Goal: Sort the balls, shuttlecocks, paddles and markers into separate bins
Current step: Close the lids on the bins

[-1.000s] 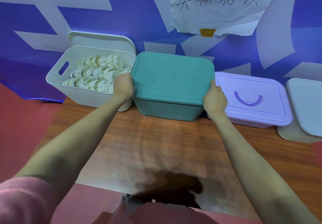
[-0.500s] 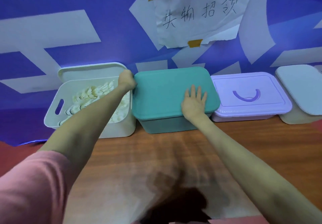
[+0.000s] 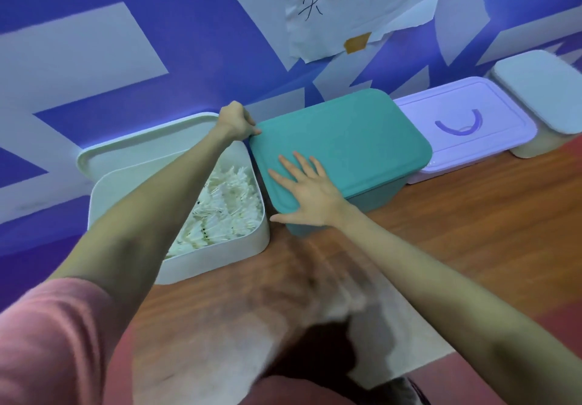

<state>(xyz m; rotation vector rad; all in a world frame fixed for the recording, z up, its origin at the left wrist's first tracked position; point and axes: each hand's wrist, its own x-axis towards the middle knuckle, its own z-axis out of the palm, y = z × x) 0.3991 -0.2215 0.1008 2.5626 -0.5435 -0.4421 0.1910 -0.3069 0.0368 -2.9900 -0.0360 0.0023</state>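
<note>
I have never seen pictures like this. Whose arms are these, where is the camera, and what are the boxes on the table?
There is no machine here. A person wears one wide-angle camera on the head, so you look down along their own two arms. On the brown wooden table stands a row of plastic bins against a blue and white wall. The open white bin holds white feather shuttlecocks; its white lid leans behind it. The left hand has its grip on the far corner of the teal lid, which covers a teal bin. The right hand lies flat on that lid. Further right stand a lilac lidded box and a pale lidded bin.
</note>
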